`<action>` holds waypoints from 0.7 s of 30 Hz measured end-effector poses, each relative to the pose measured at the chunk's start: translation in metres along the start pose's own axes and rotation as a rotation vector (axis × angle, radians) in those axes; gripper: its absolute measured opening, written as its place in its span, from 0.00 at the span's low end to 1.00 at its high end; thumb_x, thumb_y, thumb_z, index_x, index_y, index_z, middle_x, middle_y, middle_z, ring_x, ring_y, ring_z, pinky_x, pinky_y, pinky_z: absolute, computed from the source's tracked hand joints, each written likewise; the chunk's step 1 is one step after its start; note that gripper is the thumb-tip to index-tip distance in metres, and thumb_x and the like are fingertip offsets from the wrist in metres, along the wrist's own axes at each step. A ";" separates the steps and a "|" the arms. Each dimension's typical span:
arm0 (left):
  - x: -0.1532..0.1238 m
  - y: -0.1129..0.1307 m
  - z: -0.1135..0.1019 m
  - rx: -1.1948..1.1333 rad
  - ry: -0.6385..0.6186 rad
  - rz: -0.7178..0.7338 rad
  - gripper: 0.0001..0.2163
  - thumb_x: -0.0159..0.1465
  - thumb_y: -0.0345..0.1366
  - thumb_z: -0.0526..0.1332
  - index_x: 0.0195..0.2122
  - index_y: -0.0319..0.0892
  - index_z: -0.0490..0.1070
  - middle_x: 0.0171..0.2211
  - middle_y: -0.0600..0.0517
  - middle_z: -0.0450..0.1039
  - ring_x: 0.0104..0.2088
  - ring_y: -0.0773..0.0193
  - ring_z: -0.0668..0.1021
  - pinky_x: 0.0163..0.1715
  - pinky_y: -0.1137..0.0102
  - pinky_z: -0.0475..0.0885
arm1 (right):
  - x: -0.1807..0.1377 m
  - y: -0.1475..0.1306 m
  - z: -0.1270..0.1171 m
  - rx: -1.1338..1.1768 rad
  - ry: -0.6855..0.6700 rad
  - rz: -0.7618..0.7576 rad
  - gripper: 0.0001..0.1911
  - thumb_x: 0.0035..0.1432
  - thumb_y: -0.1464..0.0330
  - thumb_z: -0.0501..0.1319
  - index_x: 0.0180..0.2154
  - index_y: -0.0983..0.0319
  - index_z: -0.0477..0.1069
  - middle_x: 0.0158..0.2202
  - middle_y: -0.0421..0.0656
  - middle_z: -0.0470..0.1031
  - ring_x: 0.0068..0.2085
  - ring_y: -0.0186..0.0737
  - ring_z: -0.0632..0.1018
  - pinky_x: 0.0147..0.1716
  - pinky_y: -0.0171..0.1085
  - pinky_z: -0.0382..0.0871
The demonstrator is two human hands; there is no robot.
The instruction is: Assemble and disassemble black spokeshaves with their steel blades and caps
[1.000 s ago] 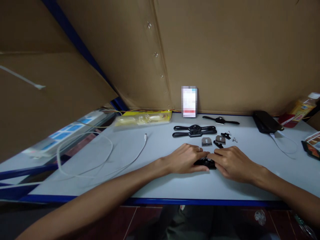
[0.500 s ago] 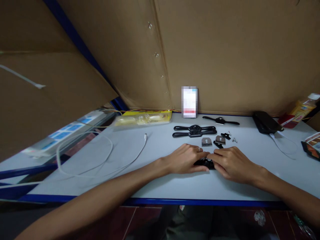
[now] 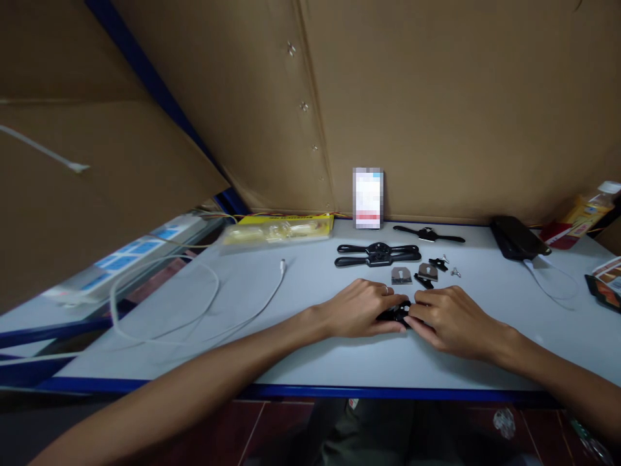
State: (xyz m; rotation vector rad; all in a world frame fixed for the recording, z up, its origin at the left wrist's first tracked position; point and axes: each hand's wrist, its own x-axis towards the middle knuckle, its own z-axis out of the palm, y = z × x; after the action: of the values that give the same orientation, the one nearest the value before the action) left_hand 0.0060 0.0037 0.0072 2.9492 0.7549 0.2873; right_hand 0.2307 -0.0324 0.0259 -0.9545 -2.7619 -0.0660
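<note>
A black spokeshave (image 3: 398,314) lies on the tabletop near its front, mostly covered by both hands. Curled round its left part is my left hand (image 3: 361,307), closed, wearing a ring. My right hand (image 3: 444,315) pinches at the middle and right of the same tool; a small shiny part shows near the fingertips. Just beyond the hands lie two flat steel blades, one grey (image 3: 401,276) and one brownish (image 3: 427,272). Black lever caps (image 3: 424,281) and small wing screws (image 3: 455,272) are scattered beside them.
Two more spokeshave bodies (image 3: 377,255) lie side by side further back, with another (image 3: 429,234) behind. A phone (image 3: 367,198) leans on the cardboard wall. Left are a white cable (image 3: 218,281) and a yellow package (image 3: 279,230); right, a black device (image 3: 519,237) and a bottle (image 3: 594,207).
My right fingers have shifted slightly on the spokeshave, drawing back to the right, so more of its middle shows. My left hand has stayed in place.
</note>
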 end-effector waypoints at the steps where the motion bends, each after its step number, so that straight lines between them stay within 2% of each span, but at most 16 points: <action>1: 0.000 0.000 0.000 0.001 0.001 -0.001 0.26 0.69 0.57 0.53 0.53 0.40 0.72 0.34 0.48 0.78 0.33 0.59 0.79 0.30 0.69 0.66 | 0.001 0.000 0.001 -0.018 0.007 0.010 0.13 0.66 0.70 0.54 0.31 0.63 0.75 0.29 0.42 0.75 0.26 0.33 0.69 0.26 0.38 0.45; 8: 0.001 0.001 -0.002 -0.003 -0.027 -0.011 0.23 0.69 0.56 0.55 0.45 0.40 0.74 0.33 0.49 0.77 0.31 0.59 0.78 0.28 0.68 0.65 | 0.002 0.002 0.005 -0.060 0.001 0.096 0.11 0.67 0.69 0.56 0.34 0.64 0.75 0.30 0.42 0.77 0.27 0.35 0.72 0.27 0.38 0.45; 14: 0.000 0.001 0.000 0.009 -0.025 -0.018 0.20 0.69 0.53 0.56 0.41 0.39 0.74 0.31 0.50 0.76 0.29 0.61 0.77 0.27 0.70 0.64 | 0.003 -0.004 0.005 -0.015 -0.007 0.099 0.12 0.68 0.63 0.57 0.41 0.65 0.74 0.31 0.43 0.78 0.28 0.37 0.72 0.27 0.37 0.48; 21: 0.000 -0.001 0.001 -0.014 -0.013 0.003 0.22 0.70 0.56 0.54 0.45 0.40 0.73 0.34 0.48 0.77 0.32 0.60 0.79 0.29 0.69 0.66 | 0.001 -0.004 0.009 0.081 0.011 0.004 0.11 0.66 0.75 0.53 0.39 0.64 0.74 0.36 0.44 0.75 0.29 0.34 0.69 0.27 0.36 0.51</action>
State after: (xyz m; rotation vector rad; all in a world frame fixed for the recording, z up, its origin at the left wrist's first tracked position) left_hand 0.0057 0.0049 0.0062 2.9362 0.7445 0.2717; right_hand 0.2261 -0.0337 0.0170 -0.9359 -2.7294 0.0406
